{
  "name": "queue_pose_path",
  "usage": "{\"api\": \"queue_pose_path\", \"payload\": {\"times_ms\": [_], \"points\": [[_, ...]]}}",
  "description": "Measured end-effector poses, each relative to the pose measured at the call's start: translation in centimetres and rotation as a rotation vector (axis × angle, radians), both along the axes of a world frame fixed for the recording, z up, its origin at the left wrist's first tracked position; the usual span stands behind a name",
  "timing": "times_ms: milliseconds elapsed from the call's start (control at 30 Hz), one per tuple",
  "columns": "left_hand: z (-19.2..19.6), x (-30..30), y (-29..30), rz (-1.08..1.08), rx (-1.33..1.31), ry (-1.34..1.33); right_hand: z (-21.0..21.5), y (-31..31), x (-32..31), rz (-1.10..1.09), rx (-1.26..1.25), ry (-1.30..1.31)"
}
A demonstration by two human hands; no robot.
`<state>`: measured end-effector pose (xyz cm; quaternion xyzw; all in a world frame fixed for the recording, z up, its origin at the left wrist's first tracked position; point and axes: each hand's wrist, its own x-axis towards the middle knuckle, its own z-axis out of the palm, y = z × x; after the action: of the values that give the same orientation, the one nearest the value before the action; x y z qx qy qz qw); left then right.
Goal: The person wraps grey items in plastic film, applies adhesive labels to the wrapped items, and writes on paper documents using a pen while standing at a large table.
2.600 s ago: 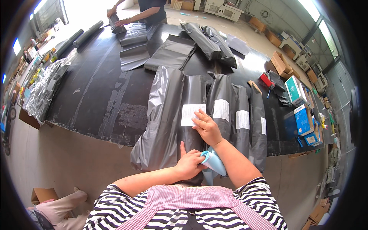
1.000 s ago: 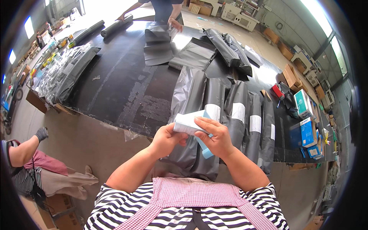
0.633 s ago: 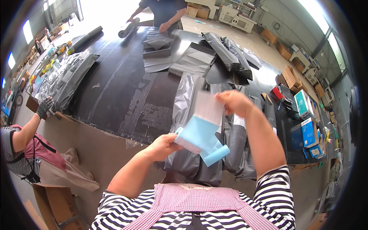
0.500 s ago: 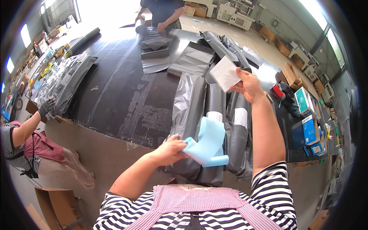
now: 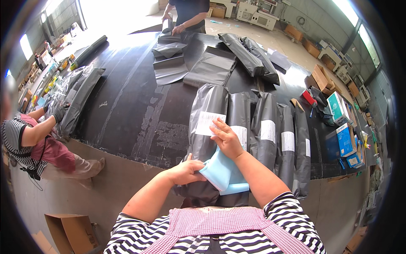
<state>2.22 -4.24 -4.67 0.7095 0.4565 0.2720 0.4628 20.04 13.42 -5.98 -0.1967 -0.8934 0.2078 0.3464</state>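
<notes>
A white label [image 5: 209,123] lies against the leftmost of several grey plastic-wrapped packages [image 5: 205,148] at the table's near edge. My right hand [image 5: 228,139] rests on the label's right side with its fingers stretched out flat. Closed on the edge of a light blue strip of label backing [image 5: 222,171], my left hand [image 5: 187,170] is just below the same package. Part of the strip is rolled, and its upper end passes under my right wrist. Neighbouring packages to the right bear similar white labels [image 5: 267,130].
More grey packages [image 5: 241,53] and loose grey bags [image 5: 211,65] lie farther back on the dark table [image 5: 127,97]. A co-worker [image 5: 190,17] stands at the far edge, another [image 5: 46,144] at the left by wrapped packages. Boxes [image 5: 344,139] stand at the right.
My right hand has brought the white label down and left onto the leftmost package. The blue strip has shifted slightly down. The left co-worker now has both hands at the wrapped packages.
</notes>
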Motion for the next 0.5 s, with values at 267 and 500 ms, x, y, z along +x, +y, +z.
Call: {"api": "queue_pose_path", "payload": {"times_ms": [267,500], "points": [[-0.4,0.0,0.6,-0.035,-0.080,0.029,-0.4,0.6,0.1,0.035,-0.139,-0.169],[-0.6,0.1,-0.2,-0.004,-0.066,0.001,7.7,-1.4,-1.3,-0.055,-0.378,-0.772]]}}
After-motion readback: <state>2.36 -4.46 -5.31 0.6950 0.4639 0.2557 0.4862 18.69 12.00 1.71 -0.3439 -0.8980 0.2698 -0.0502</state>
